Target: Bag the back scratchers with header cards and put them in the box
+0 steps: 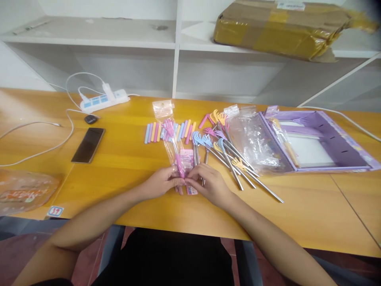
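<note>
A pink back scratcher [179, 162] with a metal rod lies inside a clear plastic bag [163, 110], its hand-shaped head pointing away from me. My left hand [163, 183] is closed on the bag around the scratcher's handle end. With thumb and fingers pinched, my right hand [210, 183] grips the near edge of the same bag. Under and beside my hands is a pink printed card [187, 155], partly hidden. Beyond the bag runs a row of pastel handle sleeves [154, 132]. Several metal back scratcher rods [235, 167] with blue, yellow, pink and purple heads lie right of my right hand.
Clear empty bags [256, 139] lie beside a purple open box [342, 167] at right. A phone [88, 145], black key fob [91, 118], power strip [104, 101] and orange-printed plastic bag [26, 192] are at left. A taped carton [276, 28] sits on the shelf.
</note>
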{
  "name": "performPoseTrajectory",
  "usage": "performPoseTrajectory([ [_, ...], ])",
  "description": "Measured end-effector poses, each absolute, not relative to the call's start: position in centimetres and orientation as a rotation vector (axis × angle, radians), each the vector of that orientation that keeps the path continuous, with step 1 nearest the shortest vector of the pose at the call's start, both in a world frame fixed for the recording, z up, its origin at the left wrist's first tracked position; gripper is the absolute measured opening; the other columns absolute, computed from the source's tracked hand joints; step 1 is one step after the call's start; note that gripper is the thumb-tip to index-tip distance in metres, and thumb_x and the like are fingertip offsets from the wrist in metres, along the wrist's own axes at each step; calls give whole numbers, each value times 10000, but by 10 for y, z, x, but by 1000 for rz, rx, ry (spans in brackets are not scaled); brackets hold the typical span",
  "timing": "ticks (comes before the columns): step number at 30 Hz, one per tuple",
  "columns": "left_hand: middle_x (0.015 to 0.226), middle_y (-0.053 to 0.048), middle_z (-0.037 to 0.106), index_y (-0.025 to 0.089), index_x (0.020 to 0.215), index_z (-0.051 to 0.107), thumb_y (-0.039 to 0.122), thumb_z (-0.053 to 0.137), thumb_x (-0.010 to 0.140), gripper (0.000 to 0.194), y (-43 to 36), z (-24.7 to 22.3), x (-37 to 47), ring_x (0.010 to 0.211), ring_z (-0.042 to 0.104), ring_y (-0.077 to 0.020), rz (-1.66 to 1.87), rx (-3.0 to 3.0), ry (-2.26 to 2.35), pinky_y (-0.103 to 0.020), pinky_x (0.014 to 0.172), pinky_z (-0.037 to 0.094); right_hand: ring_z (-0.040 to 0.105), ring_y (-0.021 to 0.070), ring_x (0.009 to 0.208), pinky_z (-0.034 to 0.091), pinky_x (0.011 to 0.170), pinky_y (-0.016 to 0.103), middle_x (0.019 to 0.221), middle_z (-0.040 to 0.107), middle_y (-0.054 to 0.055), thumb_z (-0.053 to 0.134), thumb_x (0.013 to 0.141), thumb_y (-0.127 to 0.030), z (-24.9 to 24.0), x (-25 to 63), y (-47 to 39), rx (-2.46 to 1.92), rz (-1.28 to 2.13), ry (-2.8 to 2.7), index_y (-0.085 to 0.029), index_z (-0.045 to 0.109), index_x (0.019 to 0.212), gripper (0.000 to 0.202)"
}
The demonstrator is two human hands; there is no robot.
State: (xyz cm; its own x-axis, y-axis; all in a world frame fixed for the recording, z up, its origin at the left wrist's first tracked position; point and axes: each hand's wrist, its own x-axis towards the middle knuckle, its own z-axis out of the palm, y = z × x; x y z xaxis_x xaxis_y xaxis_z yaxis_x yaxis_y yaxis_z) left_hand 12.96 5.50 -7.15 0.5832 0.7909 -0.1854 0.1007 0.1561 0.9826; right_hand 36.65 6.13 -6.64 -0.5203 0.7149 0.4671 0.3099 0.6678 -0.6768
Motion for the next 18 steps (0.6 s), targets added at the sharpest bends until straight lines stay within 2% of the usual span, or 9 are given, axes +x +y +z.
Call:
performPoseTrajectory([
  [6,842,-59,798,177,1061,651,488,536,1106,335,49,-61,130,770,770,-190,534,1527,827,-305,759,579,516,131,616,424,572,263,777,588,-25,755,998,-445,-63,370,61,-939,936,-1981,-235,571,983,279],
  [10,877,-60,806,187,1073,661,472,501,1123,330,47,-61,129,786,782,-183,520,1640,790,-291,762,579,477,116,584,376,543,243,681,559,-39,698,1019,-533,-60,370,60,-930,1209,-1989,-222,547,814,401],
  [14,878,-49,800,189,1071,655,475,503,1122,328,46,-59,129,724,773,-160,500,1633,761,-268,711,583,536,114,638,426,601,237,726,621,-17,623,1067,-533,-58,369,60,-810,1483,-1963,-194,621,814,423],
  [18,1018,-109,817,164,1086,661,512,480,1123,395,45,-55,131,741,789,-169,514,1521,660,-284,708,605,567,120,654,477,617,244,752,631,-14,601,1076,-551,-55,371,62,-697,1747,-1828,-191,637,897,403],
])
